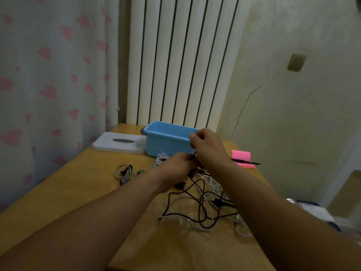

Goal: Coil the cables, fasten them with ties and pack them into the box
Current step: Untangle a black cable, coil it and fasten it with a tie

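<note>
Left hand [178,165] was gripping the black cable [199,210] trailing below it, right hand [208,148] curled just above, couldn't tell on what, box [166,145] right behind both, so I'd say tease it clear of the white cables [212,185] and keep loops even.

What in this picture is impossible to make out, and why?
Head view:
What the left hand and right hand hold: hidden by the hands themselves.
Blue box floor: hidden by its front wall.
Ties on the table: too blurred to count.
Pale object at right edge: cut off.
</note>
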### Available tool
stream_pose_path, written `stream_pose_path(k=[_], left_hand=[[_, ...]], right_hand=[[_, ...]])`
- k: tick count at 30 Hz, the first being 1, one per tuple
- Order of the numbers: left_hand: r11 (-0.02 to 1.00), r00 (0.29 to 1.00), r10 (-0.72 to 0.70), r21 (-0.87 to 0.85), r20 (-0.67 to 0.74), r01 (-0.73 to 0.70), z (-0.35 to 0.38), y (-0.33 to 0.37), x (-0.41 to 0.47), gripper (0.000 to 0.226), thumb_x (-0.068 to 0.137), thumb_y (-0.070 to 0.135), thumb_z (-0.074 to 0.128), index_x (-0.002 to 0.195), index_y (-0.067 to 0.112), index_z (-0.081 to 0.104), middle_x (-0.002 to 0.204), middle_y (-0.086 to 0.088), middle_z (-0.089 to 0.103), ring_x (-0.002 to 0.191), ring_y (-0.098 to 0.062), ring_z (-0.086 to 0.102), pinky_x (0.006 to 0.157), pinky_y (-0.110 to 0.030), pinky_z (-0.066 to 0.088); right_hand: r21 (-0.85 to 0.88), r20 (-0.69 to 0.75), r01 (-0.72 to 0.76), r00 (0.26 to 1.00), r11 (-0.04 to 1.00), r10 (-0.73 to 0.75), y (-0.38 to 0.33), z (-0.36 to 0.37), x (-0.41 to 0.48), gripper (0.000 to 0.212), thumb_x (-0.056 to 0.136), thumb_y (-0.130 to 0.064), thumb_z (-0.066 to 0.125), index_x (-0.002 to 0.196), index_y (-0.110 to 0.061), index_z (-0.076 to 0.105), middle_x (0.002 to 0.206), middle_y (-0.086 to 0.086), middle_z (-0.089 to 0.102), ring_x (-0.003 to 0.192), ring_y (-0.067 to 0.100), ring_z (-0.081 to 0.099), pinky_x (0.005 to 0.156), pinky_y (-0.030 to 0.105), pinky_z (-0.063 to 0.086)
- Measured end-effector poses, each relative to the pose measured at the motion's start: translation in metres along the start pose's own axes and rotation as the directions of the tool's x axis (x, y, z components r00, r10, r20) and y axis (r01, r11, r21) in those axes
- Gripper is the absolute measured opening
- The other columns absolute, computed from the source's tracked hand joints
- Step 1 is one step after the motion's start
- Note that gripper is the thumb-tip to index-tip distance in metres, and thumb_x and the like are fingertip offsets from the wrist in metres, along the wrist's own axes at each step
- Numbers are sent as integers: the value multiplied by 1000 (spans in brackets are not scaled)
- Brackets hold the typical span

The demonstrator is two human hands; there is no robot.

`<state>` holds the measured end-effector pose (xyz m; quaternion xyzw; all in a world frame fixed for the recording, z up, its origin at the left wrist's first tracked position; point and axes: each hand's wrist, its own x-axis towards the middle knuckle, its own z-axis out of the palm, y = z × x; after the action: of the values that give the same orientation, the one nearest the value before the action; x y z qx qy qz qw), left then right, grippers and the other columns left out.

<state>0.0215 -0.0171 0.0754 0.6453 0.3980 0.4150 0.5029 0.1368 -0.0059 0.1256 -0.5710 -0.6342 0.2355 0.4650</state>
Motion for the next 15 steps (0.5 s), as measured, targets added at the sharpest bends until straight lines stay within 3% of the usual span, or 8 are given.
stream_pose_path(k=[2,3,5,6,7,10,12,15], left_hand=[[991,997,-14,-134,-70,5,-10,-2,4,30,113,28,49,111,6,69,77,0,60,74,-15,57,68,-26,52],[969,995,-26,-248,-94,1,-15,-1,7,34,114,31,47,115,4,68,78,-1,59,75,-16,60,73,-28,58],[896,985,-24,-441,-170,-54,-26,2,11,32,114,32,46,111,6,65,79,-2,60,76,-16,64,81,-38,62],[872,974,-25,-481,-226,-89,-32,4,14,30,115,31,46,109,8,64,78,-2,59,74,-15,62,74,-36,61],[865,961,-29,-490,-274,-114,-40,6,16,29,115,31,45,111,9,64,76,-1,56,66,-12,56,60,-29,54],[915,929,-8,-378,-369,-143,-71,8,20,28,116,31,43,115,11,62,68,3,45,51,-8,34,40,-20,27],[979,913,16,-179,-407,-97,-91,7,18,28,116,32,43,116,14,64,67,4,45,54,-10,33,41,-21,27],[974,957,51,227,-287,16,-96,6,2,31,113,48,46,121,23,63,86,1,58,68,-12,48,53,-23,40]], right_hand=[[167,-36,-16,999,986,22,8,0,-1,34,109,-47,47,115,-17,60,112,7,70,100,19,68,67,27,51],[231,38,-40,999,972,32,10,2,-6,44,109,-55,43,121,-17,62,115,11,72,104,24,70,75,34,56],[234,330,-144,942,962,61,15,11,-14,67,100,-73,44,135,-19,64,121,26,69,115,43,67,94,58,57],[190,473,-180,878,965,71,21,16,-17,74,96,-77,49,138,-18,63,122,30,68,116,49,65,100,64,54],[123,572,-171,817,978,71,24,18,-24,68,97,-72,55,136,-16,64,118,26,72,112,43,70,100,59,56],[21,677,-53,736,998,24,42,18,-29,25,105,-25,65,114,-3,69,91,9,75,81,16,74,77,30,62],[25,669,-41,743,999,14,50,12,-26,13,103,-18,68,104,-6,72,81,5,71,74,15,68,71,27,58],[72,509,-73,860,995,26,51,0,-13,17,100,-23,71,103,-6,75,77,2,68,73,17,65,77,37,59]])
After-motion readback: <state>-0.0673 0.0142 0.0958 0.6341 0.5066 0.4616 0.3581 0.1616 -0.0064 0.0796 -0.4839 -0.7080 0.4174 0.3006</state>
